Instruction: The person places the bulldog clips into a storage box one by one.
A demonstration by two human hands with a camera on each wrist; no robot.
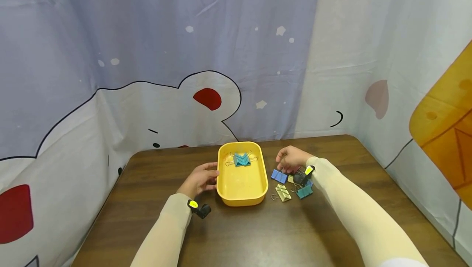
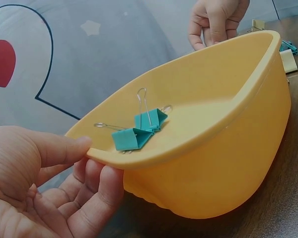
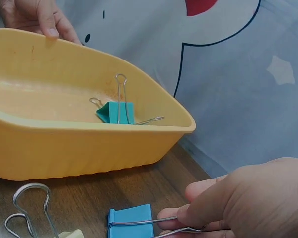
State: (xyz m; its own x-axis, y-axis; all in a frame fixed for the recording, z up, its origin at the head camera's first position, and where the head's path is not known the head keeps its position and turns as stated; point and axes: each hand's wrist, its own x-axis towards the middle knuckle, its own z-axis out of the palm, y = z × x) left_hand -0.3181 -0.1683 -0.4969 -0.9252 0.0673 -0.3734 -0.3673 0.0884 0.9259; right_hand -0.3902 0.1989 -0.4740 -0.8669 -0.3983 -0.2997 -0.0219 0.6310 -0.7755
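Observation:
My left hand (image 1: 200, 180) pinches the left rim of a yellow plastic basin (image 1: 241, 202), with the thumb on top and fingers beneath in the left wrist view. Inside the basin, teal binder clips (image 1: 241, 160) lie together near its far end. Right of the basin, my right hand (image 1: 293, 158) holds the wire handles of a blue binder clip (image 3: 134, 220) between thumb and fingers. Close by on the table are a pale yellow binder clip (image 1: 283, 193) and a teal binder clip (image 1: 304, 192). More clips are partly hidden beneath the right wrist.
The brown wooden table (image 1: 236, 240) carries the basin and the loose clips. Behind it and along the sides hangs a printed curtain (image 1: 258, 54), close to the table's far edge. Each wrist wears a small black camera (image 1: 200, 209).

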